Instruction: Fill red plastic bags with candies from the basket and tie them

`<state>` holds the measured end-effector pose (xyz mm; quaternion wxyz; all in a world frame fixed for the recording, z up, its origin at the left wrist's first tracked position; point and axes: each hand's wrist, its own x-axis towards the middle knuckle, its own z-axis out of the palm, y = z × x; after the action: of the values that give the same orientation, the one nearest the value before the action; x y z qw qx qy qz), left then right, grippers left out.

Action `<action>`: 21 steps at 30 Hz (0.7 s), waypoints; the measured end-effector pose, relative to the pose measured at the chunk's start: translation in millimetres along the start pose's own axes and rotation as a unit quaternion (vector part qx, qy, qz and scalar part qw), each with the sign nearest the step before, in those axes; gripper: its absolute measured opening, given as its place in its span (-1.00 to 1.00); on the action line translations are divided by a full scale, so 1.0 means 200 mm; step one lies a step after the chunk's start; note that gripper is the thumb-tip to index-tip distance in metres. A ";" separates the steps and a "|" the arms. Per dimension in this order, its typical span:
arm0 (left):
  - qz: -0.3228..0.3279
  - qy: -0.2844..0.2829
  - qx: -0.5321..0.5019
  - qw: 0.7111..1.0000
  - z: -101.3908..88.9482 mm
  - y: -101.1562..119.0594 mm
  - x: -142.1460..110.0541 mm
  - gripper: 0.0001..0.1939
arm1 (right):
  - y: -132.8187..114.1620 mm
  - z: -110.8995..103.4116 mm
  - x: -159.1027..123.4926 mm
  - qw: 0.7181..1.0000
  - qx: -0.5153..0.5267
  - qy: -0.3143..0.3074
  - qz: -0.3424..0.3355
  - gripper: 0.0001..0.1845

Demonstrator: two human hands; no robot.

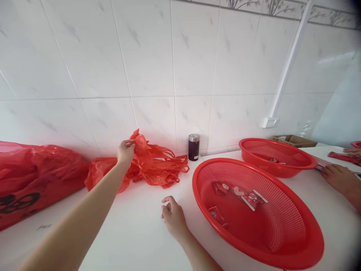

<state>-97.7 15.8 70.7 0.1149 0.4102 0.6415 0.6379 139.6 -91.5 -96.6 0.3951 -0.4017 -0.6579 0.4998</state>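
Note:
My left hand (126, 151) pinches the upper edge of a crumpled red plastic bag (140, 145), part of a loose heap lying against the tiled wall. Thin looped handles (183, 162) spread out at the heap's right side. Over the white table (132, 218), my right hand (172, 215) rests with its fingers loosely curled and apart, and nothing shows in it. Just to its right stands a large red plastic basket (199, 188) with mesh sides. Inside lie several small red-and-white wrapped packets (254, 199).
A dark cup with a silver lid (193, 147) stands by the wall. Behind the large basket is a second red basket (278, 171), then a cardboard box (296, 141). A big red printed bag (42, 180) lies at left. Another person's hand (335, 177) is at right.

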 end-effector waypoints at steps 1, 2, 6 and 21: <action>-0.009 -0.011 -0.029 0.999 -0.01 0.00 -0.03 -0.68 | 0.00 0.00 0.00 1.000 0.002 0.001 0.000 -0.83; -0.021 -0.025 -0.055 0.998 -0.01 0.00 -0.06 -0.69 | 0.00 0.00 0.00 1.000 0.003 0.003 -0.001 -0.83; -0.076 -0.087 -0.151 0.982 -0.05 0.01 -0.17 -0.74 | 0.00 0.01 -0.02 1.000 0.007 0.017 -0.005 -0.82; -0.169 -0.187 -0.357 0.899 -0.23 0.00 -1.06 -0.66 | -0.40 -0.05 -0.16 0.967 0.230 -0.077 -0.082 -0.53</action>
<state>6.8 -161.2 -1.3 0.4782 0.3385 0.3969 0.7066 150.2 -132.8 -19.9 0.4645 -0.2050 -0.5842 0.6332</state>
